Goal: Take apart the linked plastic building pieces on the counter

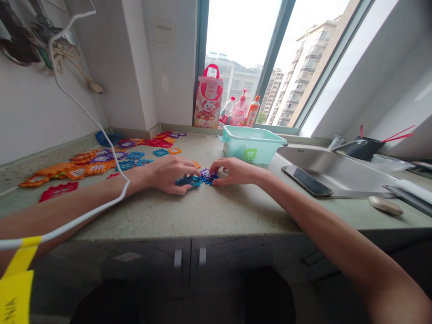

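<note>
My left hand (170, 174) rests on the countertop (209, 211) with its fingers curled over a blue interlocking plastic tile (189, 181). My right hand (234, 171) pinches a purple tile (206, 176) that touches the blue one. The two tiles lie pressed together between my hands, partly hidden by my fingers. An orange tile (196, 164) peeks out just behind them.
Several loose orange, red, blue and purple tiles (97, 164) are spread over the left of the counter. A pale green tub (251, 144) stands behind my hands. A phone (307, 180) lies by the steel sink (337, 173). A white cable (101, 130) crosses my left arm.
</note>
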Demonstrator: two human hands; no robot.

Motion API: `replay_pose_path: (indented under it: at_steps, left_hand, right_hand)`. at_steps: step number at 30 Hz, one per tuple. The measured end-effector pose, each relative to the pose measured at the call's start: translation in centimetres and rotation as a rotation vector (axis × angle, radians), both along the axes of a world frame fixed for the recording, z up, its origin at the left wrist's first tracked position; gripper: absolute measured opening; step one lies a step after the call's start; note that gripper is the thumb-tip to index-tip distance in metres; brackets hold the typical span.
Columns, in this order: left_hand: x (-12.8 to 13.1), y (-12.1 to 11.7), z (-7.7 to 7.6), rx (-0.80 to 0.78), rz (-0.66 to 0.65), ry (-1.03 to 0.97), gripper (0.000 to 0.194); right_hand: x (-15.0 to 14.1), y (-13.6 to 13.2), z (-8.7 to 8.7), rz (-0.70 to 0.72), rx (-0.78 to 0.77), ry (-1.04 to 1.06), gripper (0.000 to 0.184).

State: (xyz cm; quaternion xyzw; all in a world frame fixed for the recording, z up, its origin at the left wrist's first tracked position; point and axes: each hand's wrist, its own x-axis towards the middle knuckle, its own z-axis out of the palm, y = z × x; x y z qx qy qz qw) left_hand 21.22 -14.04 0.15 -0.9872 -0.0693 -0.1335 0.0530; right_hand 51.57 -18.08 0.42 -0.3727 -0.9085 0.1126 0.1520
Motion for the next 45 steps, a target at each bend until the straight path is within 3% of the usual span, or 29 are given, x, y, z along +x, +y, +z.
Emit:
replay_pose_path:
  at_steps: [4, 7, 14, 21, 27, 34, 37, 40, 45]
  left_hand:
    - [0.5, 0.6, -0.8, 0.062, 0.190, -0.055, 0.037]
    - [0.2, 1.5, -0.9, 0.056, 0.256, -0.057, 0.038]
    - [-0.6, 2.0, -0.4, 0.021, 0.192, -0.015, 0.045]
    - [-0.2, 2.2, -0.8, 0.081, 0.130, -0.105, 0.034]
    - [-0.1, 2.0, -0.8, 0.151, 0.139, -0.173, 0.040]
    - [0.0, 1.6, -0.4, 0.232, 0.076, -0.255, 0.024]
    - [0.1, 1.4, -0.2, 0.262, 0.074, -0.254, 0.023]
    - [-0.2, 1.5, 0.2, 0.292, 0.155, -0.253, 0.025]
    - [-2.2, 3.1, 1.2, 0.394, 0.382, -0.319, 0.025]
  right_hand:
    - [0.2, 0.2, -0.1, -0.006, 0.009, 0.001, 0.031]
    - [0.3, 0.3, -0.1, -0.024, 0.009, 0.000, 0.031]
    - [0.5, 0.4, -0.2, -0.019, 0.019, -0.008, 0.027]
    - [0.1, 0.4, -0.5, 0.024, 0.064, 0.025, 0.011]
    - [-0.3, 0.1, -0.4, 0.020, 0.293, 0.184, 0.010]
    - [-1.7, -1.4, 0.2, 0.094, 0.448, 0.302, 0.010]
    - [-2.0, -1.6, 0.2, 0.105, 0.421, 0.285, 0.013]
    - [-1.8, -1.4, 0.0, 0.086, 0.359, 0.214, 0.018]
    - [-0.8, -0.7, -0.7, 0.003, 0.217, 0.030, 0.054]
